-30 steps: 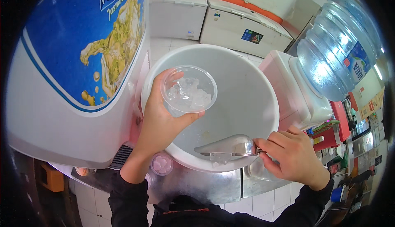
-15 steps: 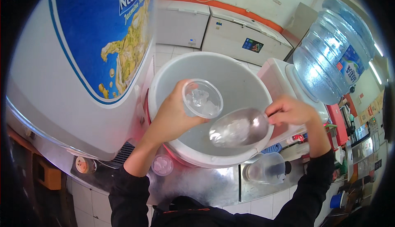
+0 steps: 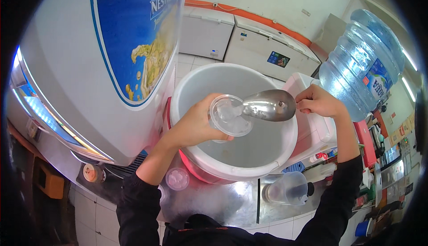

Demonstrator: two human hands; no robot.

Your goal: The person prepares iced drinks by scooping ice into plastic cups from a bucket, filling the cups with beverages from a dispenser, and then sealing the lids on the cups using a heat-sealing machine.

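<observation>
Steel counter (image 3: 223, 201) nearest, small clear cup of ice (image 3: 177, 187) on it, clear plastic pitcher (image 3: 287, 189) to the right. Left hand (image 3: 198, 121): fingers wrapped round a clear plastic cup (image 3: 243, 129) with ice in it, tilted, over the white tub (image 3: 240, 171). Right hand (image 3: 322, 101): fingers closed on the handle end of a metal scoop (image 3: 269, 105), its lip at the cup's mouth; contact unclear. Beyond: upturned blue water jug (image 3: 361, 67) right, chest freezers (image 3: 258, 43) at the back wall.
</observation>
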